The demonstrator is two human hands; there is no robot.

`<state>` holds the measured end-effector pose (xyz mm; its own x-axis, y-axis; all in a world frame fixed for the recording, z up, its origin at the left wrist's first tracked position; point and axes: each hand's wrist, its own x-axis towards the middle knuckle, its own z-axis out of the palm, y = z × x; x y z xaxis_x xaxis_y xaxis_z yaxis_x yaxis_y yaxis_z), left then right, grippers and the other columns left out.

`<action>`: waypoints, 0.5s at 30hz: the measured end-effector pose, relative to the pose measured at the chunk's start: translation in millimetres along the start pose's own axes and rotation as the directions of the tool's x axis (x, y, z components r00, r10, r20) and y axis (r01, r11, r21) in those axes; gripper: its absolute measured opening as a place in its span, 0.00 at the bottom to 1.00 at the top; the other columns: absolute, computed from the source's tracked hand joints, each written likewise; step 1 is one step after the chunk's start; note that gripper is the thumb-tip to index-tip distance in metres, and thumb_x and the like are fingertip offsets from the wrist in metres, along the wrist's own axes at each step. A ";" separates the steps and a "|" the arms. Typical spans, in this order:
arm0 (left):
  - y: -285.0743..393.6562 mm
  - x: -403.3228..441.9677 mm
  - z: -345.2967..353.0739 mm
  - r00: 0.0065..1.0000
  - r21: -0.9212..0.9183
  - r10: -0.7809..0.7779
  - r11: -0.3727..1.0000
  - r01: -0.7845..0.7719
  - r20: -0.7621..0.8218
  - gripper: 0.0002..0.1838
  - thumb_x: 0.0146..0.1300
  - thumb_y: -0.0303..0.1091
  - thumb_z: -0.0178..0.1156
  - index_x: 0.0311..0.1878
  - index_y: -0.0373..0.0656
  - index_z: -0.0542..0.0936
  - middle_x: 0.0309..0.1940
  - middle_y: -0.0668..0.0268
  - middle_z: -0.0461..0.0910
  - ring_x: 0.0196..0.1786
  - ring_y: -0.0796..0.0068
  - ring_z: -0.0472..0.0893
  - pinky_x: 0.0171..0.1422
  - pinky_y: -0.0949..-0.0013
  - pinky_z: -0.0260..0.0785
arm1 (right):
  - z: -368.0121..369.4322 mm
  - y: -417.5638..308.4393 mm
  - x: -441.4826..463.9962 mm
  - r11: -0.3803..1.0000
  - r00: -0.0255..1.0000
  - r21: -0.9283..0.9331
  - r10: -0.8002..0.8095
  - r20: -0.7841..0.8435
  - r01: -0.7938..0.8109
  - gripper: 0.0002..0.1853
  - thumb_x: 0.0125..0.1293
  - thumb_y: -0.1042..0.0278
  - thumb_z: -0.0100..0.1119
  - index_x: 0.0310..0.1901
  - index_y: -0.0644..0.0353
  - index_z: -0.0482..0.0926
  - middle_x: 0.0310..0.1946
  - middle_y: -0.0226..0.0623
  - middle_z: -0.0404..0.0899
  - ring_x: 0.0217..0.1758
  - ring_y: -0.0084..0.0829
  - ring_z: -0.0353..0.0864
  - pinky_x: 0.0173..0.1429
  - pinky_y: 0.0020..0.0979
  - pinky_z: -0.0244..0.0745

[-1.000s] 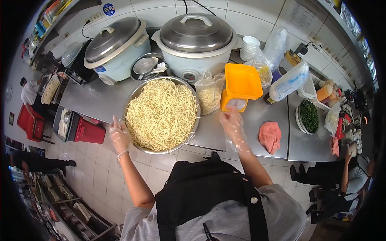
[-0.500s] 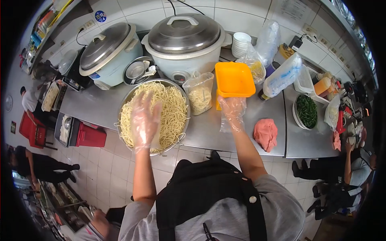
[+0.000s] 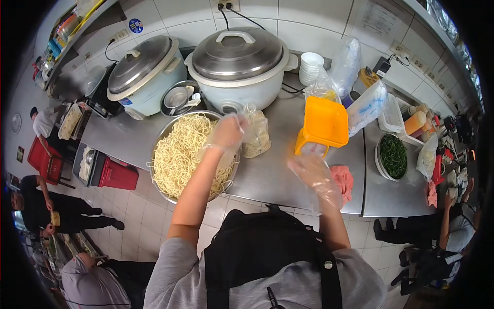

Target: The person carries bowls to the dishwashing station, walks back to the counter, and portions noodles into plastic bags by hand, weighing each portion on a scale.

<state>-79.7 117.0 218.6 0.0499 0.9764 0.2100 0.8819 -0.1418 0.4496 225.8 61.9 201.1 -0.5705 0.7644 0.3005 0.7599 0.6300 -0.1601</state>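
Note:
A large metal bowl (image 3: 154, 164) heaped with pale noodles (image 3: 188, 154) stands at the counter's front edge. Over its right rim is my left hand (image 3: 229, 133), in a clear plastic glove, its blurred fingers at a clear bag of noodles (image 3: 256, 138). Whether they grip the bag I cannot tell. To the right stands an orange kitchen scale (image 3: 312, 149) with a square pan (image 3: 326, 121), nothing visible in it. My gloved right hand (image 3: 313, 172) is just in front of the scale, apart from it, fingers stretched out and holding nothing. Beside that wrist lies a pink cloth (image 3: 343, 183), partly hidden.
Two big lidded cookers (image 3: 239, 62) line the wall, with a small metal pan (image 3: 177, 98) between them. White bowls (image 3: 311, 68), plastic bags (image 3: 366, 105) and a bowl of chopped greens (image 3: 393, 156) are on the right. Other people stand at both sides and behind.
My left hand has gone from above the noodles rightward to the bag. The scale stands farther right, away from the bag, and my right hand has come off it toward me.

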 end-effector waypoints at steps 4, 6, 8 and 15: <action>-13.9 33.2 11.3 0.942 -0.093 -0.238 0.971 0.222 -0.236 0.14 0.62 0.41 0.58 0.38 0.42 0.86 0.36 0.47 0.85 0.43 0.45 0.85 0.51 0.51 0.76 | -0.1 -24.3 115.3 0.994 0.988 0.104 0.054 -0.144 -0.040 0.08 0.69 0.65 0.55 0.38 0.58 0.80 0.37 0.44 0.82 0.44 0.45 0.82 0.48 0.47 0.76; 3.4 40.6 7.1 0.934 0.002 -0.310 0.949 0.315 -0.176 0.15 0.61 0.42 0.59 0.38 0.41 0.87 0.36 0.47 0.85 0.43 0.45 0.85 0.51 0.51 0.77 | 24.9 -32.1 160.6 0.959 0.942 0.239 0.212 -0.259 -0.151 0.12 0.70 0.61 0.53 0.38 0.60 0.81 0.41 0.45 0.83 0.46 0.47 0.82 0.50 0.49 0.76; 4.8 45.4 12.1 0.915 0.102 -0.387 0.911 0.399 -0.117 0.15 0.60 0.43 0.60 0.37 0.41 0.87 0.36 0.46 0.85 0.44 0.45 0.85 0.51 0.51 0.77 | 42.2 -35.4 187.1 0.962 0.910 0.245 0.202 -0.363 -0.116 0.15 0.70 0.57 0.52 0.40 0.61 0.81 0.44 0.46 0.83 0.48 0.49 0.82 0.52 0.50 0.76; -36.5 52.9 12.9 0.891 0.171 -0.279 0.918 0.357 -0.358 0.13 0.58 0.38 0.59 0.32 0.39 0.86 0.34 0.46 0.85 0.40 0.47 0.86 0.48 0.52 0.79 | 36.5 -23.5 204.2 0.802 0.888 0.425 0.459 0.010 -0.420 0.19 0.57 0.54 0.60 0.40 0.62 0.84 0.45 0.54 0.83 0.51 0.53 0.82 0.57 0.50 0.74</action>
<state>-103.3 175.9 202.1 -0.3695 0.8514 0.3722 0.9080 0.2458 0.3392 80.0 208.2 232.0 -0.1606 0.9697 0.1841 0.7167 0.2428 -0.6537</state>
